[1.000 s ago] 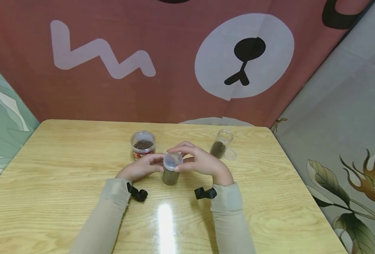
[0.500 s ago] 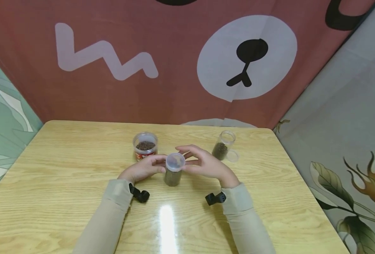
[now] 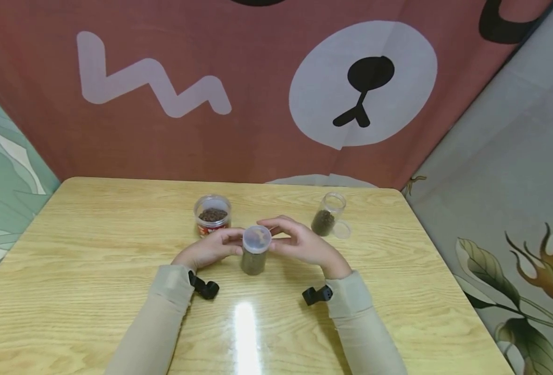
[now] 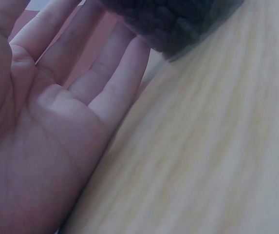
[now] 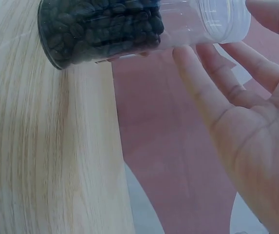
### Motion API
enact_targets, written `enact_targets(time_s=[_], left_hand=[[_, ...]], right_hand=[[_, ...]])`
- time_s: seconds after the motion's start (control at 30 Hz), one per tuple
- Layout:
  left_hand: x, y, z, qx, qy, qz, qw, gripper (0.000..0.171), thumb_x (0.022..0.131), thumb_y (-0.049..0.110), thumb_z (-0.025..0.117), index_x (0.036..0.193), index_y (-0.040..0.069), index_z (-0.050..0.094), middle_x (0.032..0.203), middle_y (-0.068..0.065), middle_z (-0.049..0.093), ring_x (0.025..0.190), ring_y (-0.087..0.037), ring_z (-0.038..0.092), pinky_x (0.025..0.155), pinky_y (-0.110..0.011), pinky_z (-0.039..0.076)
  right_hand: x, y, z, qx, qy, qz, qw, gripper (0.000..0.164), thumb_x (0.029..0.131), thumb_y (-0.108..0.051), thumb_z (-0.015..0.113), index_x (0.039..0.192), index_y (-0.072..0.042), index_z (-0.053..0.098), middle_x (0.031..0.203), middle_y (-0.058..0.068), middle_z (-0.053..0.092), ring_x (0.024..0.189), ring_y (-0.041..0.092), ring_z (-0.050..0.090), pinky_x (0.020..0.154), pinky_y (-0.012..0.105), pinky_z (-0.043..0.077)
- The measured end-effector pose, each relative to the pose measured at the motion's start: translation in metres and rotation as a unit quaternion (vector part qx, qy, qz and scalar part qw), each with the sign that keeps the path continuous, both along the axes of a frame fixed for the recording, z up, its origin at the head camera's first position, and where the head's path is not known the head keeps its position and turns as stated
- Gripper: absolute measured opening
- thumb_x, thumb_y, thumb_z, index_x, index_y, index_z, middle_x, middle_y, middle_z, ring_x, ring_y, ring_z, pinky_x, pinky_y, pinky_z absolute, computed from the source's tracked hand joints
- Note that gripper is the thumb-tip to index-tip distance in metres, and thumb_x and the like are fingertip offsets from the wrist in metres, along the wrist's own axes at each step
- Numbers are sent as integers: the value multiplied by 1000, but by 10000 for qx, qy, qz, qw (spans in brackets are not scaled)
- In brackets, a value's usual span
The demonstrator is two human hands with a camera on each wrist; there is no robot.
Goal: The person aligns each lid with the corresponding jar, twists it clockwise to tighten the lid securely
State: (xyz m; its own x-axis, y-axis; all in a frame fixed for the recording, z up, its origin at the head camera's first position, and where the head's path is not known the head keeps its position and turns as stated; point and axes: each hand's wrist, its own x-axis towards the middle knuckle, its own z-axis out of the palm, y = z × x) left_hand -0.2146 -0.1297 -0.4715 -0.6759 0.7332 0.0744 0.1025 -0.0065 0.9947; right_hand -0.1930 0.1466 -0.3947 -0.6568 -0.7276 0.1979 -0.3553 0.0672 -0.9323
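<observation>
An upright clear jar (image 3: 254, 261) stands at the middle of the table, partly filled with dark beans (image 5: 100, 29), probably coffee beans. A translucent lid (image 3: 256, 239) covers its top. My left hand (image 3: 211, 247) holds the jar from the left, thumb in front and fingers behind; in the left wrist view the little finger's tip (image 4: 141, 46) reaches the jar's lower part. At the lid's right side is my right hand (image 3: 304, 246), thumb and fingers on either side of the rim. Its fingers (image 5: 202, 87) are fairly straight in the right wrist view, and the index fingertip is hidden.
Just behind my left hand stands an open tub (image 3: 212, 211) with a red label, holding brown granules. A second clear jar (image 3: 328, 214), uncapped and holding dark contents, is beyond my right hand. A loose clear lid (image 3: 341, 229) lies beside it on the wooden table (image 3: 117, 234).
My right hand has shifted right from over the lid, its thumb sliding from the front rim to the right side. My left hand keeps its hold. The last half second shows little movement.
</observation>
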Motion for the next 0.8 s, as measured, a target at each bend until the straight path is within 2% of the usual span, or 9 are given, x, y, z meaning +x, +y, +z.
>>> enact_targets(time_s=[0.27,0.47,0.67,0.8], left_hand=[[1,0,2,-100,41,38,9999,60,98,28,68,145,-4,50,144,-19,55,134,-30,51,112,-41,41],[0,1,2,-92,46,32,9999,57,98,26,68,145,-2,51,144,-18,55,135,-30,50,113,-45,40],[0,1,3,-43,69,-17,10000,57,99,26,68,144,-3,51,144,-18,55,134,-25,51,112,-40,41],[0,1,2,-6,106,9,9999,58,98,25,68,144,-6,50,143,-20,55,133,-25,53,110,-35,42]], right_hand=[[1,-4,0,-77,1,-101,9999,43,95,7,66,136,4,53,130,21,56,116,32,55,99,42,54],[1,-6,1,53,87,-342,9994,42,91,7,70,130,1,56,123,18,59,113,33,57,101,42,53],[2,-6,1,205,69,-534,9983,43,90,1,75,127,-2,56,122,16,58,113,31,59,100,41,53],[1,-6,1,125,63,-452,9989,46,89,4,74,130,2,53,123,18,57,114,32,57,100,42,53]])
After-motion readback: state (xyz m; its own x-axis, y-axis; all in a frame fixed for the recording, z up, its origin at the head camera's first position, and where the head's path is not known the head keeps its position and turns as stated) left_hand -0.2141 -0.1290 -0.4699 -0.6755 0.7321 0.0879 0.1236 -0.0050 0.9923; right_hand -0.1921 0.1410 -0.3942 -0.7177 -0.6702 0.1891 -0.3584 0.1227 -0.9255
